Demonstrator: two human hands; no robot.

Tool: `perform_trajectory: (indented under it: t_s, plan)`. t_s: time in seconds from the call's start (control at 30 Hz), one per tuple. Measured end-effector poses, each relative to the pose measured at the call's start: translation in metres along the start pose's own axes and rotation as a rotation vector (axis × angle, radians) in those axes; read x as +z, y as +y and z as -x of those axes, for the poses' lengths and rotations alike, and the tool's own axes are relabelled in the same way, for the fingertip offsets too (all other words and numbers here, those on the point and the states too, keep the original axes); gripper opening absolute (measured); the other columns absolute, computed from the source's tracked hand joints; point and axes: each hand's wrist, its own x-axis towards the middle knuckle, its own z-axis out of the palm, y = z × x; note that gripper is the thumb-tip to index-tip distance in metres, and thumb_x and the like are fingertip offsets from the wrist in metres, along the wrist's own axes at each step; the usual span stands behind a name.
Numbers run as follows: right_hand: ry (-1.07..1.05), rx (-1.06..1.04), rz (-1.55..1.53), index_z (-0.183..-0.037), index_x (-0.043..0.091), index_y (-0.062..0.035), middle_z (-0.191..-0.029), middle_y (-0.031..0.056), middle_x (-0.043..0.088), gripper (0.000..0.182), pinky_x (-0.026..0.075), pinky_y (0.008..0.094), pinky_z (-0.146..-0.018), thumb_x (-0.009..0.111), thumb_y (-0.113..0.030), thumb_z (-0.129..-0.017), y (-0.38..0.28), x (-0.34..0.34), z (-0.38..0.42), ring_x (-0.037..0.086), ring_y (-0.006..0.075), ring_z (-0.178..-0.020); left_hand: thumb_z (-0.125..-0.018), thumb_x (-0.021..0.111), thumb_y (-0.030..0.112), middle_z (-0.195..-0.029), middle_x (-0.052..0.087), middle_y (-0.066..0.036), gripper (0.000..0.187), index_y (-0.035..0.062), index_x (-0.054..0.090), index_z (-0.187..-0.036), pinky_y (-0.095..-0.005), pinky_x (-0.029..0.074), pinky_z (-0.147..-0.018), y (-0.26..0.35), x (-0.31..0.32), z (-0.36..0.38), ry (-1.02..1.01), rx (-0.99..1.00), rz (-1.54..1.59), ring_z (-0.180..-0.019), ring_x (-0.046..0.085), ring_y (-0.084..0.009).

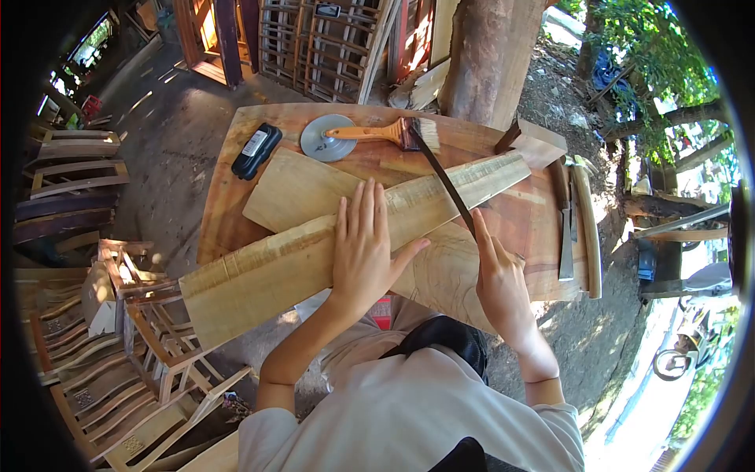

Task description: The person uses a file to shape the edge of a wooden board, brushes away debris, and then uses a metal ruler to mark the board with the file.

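My left hand (366,244) lies flat on a long pale wooden plank (263,279), fingers stretched and thumb apart. My right hand (502,287) is closed around the near end of a long, thin, dark strip-like tool (447,179), its index finger laid along it. The tool slants across the plank's right half; whether it is a file or a blade I cannot make out. Under the plank, a second pale board (303,187) lies crosswise on the wooden tabletop (224,212). The plank's left end juts past the tabletop.
Behind the plank are a paintbrush (370,132), a grey disc (318,149) and a black case (257,151). A chisel (566,248) lies near the right edge beside a curved wooden strip (586,236). Wooden chair frames (118,377) crowd the left; a tree trunk (487,63) stands behind.
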Motion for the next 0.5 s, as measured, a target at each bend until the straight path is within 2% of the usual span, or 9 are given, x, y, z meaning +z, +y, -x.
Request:
perform_trajectory:
  t_s: [0.03,0.1,0.13,0.2,0.27,0.3,0.5]
  plan:
    - [-0.008,-0.005,0.0,-0.16,0.028,-0.0039,-0.114,0.0247,0.065,0.089,0.057,0.0489,-0.071,0.049,0.018,-0.076,-0.002,-0.001,0.0,0.071,0.0398,-0.087,-0.091,0.063,0.064,-0.149,0.046,-0.029,0.1,-0.0127,0.037,-0.15,-0.0554,0.025,-0.123,0.002,0.001,-0.002,-0.002,-0.01,0.001,-0.143,0.041,-0.0408]
    - [-0.027,0.033,0.011,-0.161,0.027,-0.0045,-0.102,0.0206,0.064,0.092,0.057,0.0474,-0.067,0.05,0.018,-0.075,-0.007,-0.004,0.001,0.07,0.0378,-0.081,-0.089,0.066,0.065,-0.157,0.039,-0.029,0.103,-0.0114,0.034,-0.152,-0.0569,0.022,-0.123,0.008,0.005,-0.009,-0.028,0.0,0.046,-0.149,0.034,-0.0414]
    - [-0.034,0.027,0.012,-0.161,0.027,-0.0045,-0.102,0.0206,0.064,0.092,0.057,0.0474,-0.067,0.05,0.018,-0.075,-0.008,-0.004,0.003,0.07,0.0378,-0.081,-0.089,0.067,0.063,-0.153,0.043,-0.029,0.101,-0.0113,0.037,-0.15,-0.0558,0.026,-0.122,0.01,0.009,-0.012,0.002,-0.001,0.044,-0.146,0.039,-0.0413]
    - [0.024,-0.043,0.062,-0.163,0.026,-0.0052,-0.09,0.0162,0.06,0.094,0.055,0.0463,-0.061,0.051,0.018,-0.075,-0.01,-0.004,0.007,0.067,0.0349,-0.069,-0.089,0.067,0.062,-0.151,0.045,-0.029,0.099,-0.0113,0.038,-0.149,-0.0549,0.027,-0.121,0.012,0.013,-0.014,-0.009,-0.02,0.057,-0.144,0.04,-0.0412]
    - [-0.015,-0.004,0.079,-0.163,0.026,-0.0054,-0.087,0.0152,0.059,0.095,0.054,0.0461,-0.059,0.052,0.018,-0.074,-0.014,-0.009,0.012,0.065,0.034,-0.065,-0.089,0.069,0.059,-0.143,0.051,-0.027,0.094,-0.0109,0.043,-0.146,-0.0516,0.034,-0.117,0.012,0.013,-0.016,0.033,-0.008,0.063,-0.136,0.047,-0.0402]
    - [-0.052,0.042,0.098,-0.163,0.026,-0.0056,-0.084,0.0142,0.058,0.096,0.053,0.0459,-0.057,0.052,0.018,-0.074,-0.017,-0.012,0.014,0.063,0.033,-0.061,-0.089,0.069,0.059,-0.143,0.051,-0.027,0.094,-0.0109,0.043,-0.146,-0.0516,0.034,-0.117,0.012,0.013,-0.016,0.035,-0.011,0.061,-0.136,0.047,-0.0402]
    - [-0.046,0.062,0.069,-0.163,0.027,-0.0057,-0.081,0.0137,0.057,0.095,0.051,0.0455,-0.055,0.054,0.017,-0.075,-0.02,-0.014,0.019,0.063,0.0334,-0.06,-0.088,0.072,0.056,-0.136,0.054,-0.022,0.092,-0.0098,0.045,-0.145,-0.0487,0.038,-0.112,0.015,0.009,-0.018,-0.002,-0.04,0.077,-0.126,0.05,-0.0369]
